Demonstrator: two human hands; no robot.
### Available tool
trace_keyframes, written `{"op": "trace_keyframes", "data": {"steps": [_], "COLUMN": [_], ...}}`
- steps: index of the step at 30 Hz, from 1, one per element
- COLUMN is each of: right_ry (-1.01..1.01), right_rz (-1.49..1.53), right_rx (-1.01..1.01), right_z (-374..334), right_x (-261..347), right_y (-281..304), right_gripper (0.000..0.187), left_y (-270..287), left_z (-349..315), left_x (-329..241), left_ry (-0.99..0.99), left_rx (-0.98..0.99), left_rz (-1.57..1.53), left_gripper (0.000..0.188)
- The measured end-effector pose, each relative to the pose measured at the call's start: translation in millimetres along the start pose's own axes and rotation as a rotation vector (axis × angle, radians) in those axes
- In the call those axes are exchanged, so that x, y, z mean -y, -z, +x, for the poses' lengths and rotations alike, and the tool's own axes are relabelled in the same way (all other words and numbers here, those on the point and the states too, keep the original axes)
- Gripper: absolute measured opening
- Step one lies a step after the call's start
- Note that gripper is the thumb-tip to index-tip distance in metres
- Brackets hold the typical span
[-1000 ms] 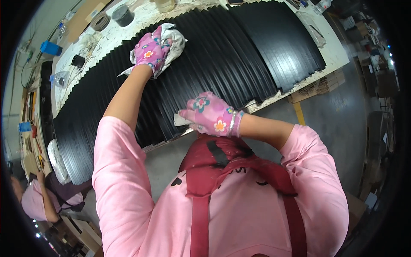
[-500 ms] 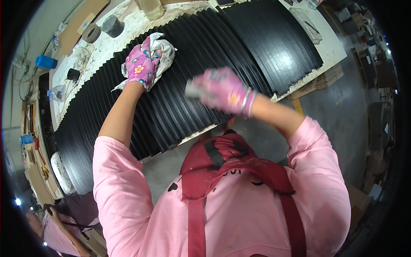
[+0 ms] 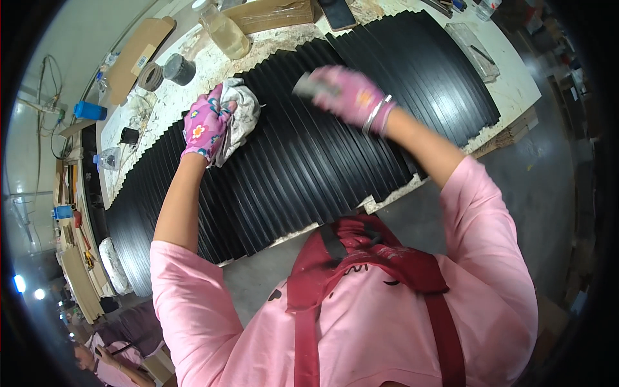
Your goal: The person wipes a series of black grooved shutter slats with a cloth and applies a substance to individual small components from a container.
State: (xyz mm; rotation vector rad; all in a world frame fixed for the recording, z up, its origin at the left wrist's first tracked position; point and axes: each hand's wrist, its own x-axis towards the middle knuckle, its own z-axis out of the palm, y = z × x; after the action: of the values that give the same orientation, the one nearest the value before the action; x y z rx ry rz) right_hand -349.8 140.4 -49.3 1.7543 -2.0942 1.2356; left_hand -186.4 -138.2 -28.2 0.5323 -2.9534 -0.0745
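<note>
A row of long black strips (image 3: 361,138) lies side by side across a white workbench (image 3: 516,84). My left hand (image 3: 205,126), in a pink flowered glove, presses a crumpled white rag (image 3: 242,116) onto the strips near their far edge. My right hand (image 3: 348,93), also gloved in pink and blurred, hovers over the middle of the strips and grips a small grey object (image 3: 309,82) whose kind I cannot make out.
On the bench behind the strips stand a clear bottle of yellowish liquid (image 3: 225,31), a dark tin (image 3: 178,68), a tape roll (image 3: 151,76) and a cardboard piece (image 3: 138,55). A clear tray (image 3: 474,51) lies at the right end. Another person (image 3: 97,355) sits at lower left.
My right hand has risen from the near edge of the strips and moved away from me to above their middle, carrying the small grey object. My left hand stays on the rag.
</note>
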Motion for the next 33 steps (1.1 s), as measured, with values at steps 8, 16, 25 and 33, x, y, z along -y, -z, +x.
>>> {"op": "trace_keyframes", "data": {"steps": [8,16,25,33], "right_ry": [-0.200,-0.045,-0.004,-0.158], "right_rz": [-0.469,-0.286,-0.006,-0.661], "right_rx": [-0.001,0.270,0.491,0.097], "right_z": [16,14,-28,-13], "right_x": [-74,-27,43,-25], "right_y": [-34,-19,-8,-21], "right_gripper": [0.019,0.020,0.016,0.018], "left_y": [-54,-58,-60,-66], "left_z": [44,40,34,40], "left_x": [-41,-45,-40,-35], "left_ry": [0.047,-0.007,0.063,0.052], "left_rx": [0.022,-0.103,-0.037,-0.065], "left_rz": [-0.004,0.037,0.002,0.024], "left_gripper": [0.058,0.057,0.058,0.059]}}
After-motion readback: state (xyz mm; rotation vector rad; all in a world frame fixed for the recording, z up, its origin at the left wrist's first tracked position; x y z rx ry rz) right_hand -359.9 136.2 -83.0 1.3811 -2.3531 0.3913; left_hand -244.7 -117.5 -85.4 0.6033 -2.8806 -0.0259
